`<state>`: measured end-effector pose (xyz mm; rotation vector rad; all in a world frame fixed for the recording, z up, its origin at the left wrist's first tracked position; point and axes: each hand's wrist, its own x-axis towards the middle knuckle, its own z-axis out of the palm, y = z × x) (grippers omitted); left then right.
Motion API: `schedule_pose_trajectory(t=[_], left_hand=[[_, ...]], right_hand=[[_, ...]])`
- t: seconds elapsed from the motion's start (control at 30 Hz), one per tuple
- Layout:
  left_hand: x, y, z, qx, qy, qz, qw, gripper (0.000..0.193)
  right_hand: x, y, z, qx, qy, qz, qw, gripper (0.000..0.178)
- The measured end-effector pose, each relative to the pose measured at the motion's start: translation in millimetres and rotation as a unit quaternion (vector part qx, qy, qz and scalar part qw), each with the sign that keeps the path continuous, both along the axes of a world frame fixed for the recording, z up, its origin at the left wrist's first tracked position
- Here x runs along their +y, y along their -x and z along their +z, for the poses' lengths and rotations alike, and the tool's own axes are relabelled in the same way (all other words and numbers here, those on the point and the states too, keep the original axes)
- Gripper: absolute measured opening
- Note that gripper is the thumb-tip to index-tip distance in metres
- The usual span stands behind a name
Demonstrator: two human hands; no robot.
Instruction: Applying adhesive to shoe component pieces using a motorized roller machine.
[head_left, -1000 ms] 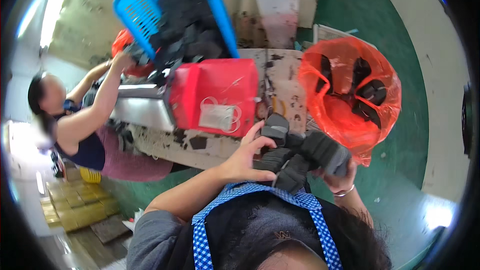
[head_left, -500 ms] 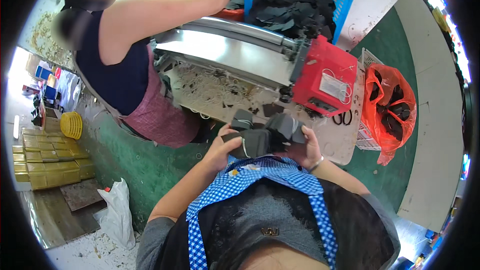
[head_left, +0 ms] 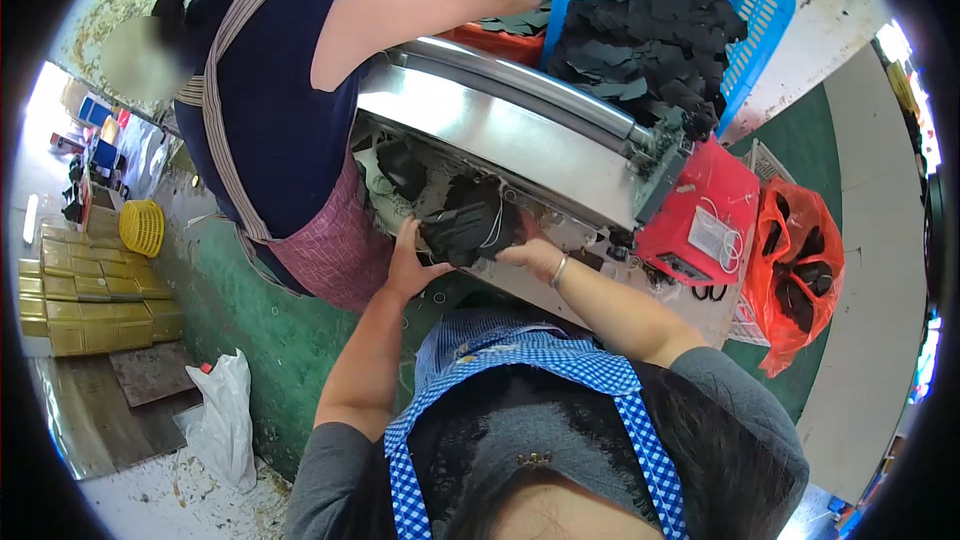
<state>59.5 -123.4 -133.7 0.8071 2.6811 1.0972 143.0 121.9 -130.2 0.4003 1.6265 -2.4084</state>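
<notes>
A bundle of thin black pieces [head_left: 465, 225], tied with white rubber bands, lies between my hands at the near edge of the machine table. My left hand [head_left: 408, 268] grips its left side, thumb along the near face and fingertips partly hidden. On its right side my right hand [head_left: 538, 256] is closed, with some fingers hidden behind the bundle. Just beyond, to the left, rests another dark bundle [head_left: 401, 170]. Loose white rubber bands are scattered over the worktable [head_left: 590, 245] around them.
A metal roller machine [head_left: 500, 125] with a red end housing [head_left: 700, 210] spans the table. Behind it stands a blue basket [head_left: 765, 15] full of black pieces. A co-worker [head_left: 275, 70] leans in at the left. An orange bag [head_left: 800, 280] stands right; yellow boxes [head_left: 95, 290] are far left.
My hands have carried the black bundles forward and left, from near my apron to the table beside the machine. The co-worker appears farther right and my view has shifted.
</notes>
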Motion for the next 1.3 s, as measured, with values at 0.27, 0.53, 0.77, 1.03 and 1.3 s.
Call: schedule_pose_trajectory(t=[0.27, 0.53, 0.77, 1.03, 1.3], left_hand=[[5, 7, -2, -0.058, 0.152, 0.045, 0.986, 0.102], [-8, 96, 2, -0.14, -0.071, 0.108, 0.982, 0.093], [51, 186, -40, 0.054, -0.149, 0.265, 0.951, 0.078], [24, 82, -6, -0.026, -0.191, 0.168, 0.967, 0.061], [4, 66, -22, -0.037, 0.117, 0.109, 0.986, 0.069]], right_hand=[[1, -21, 10, -0.038, -0.085, -0.03, 0.995, 0.092], [-7, -46, 50, -0.032, 0.021, -0.125, 0.991, 0.079], [-17, -81, 33, -0.09, -0.034, -0.185, 0.978, 0.071], [-17, -92, 72, -0.084, -0.025, -0.228, 0.97, 0.075], [-11, -55, 120, -0.01, -0.025, -0.206, 0.978, 0.077]])
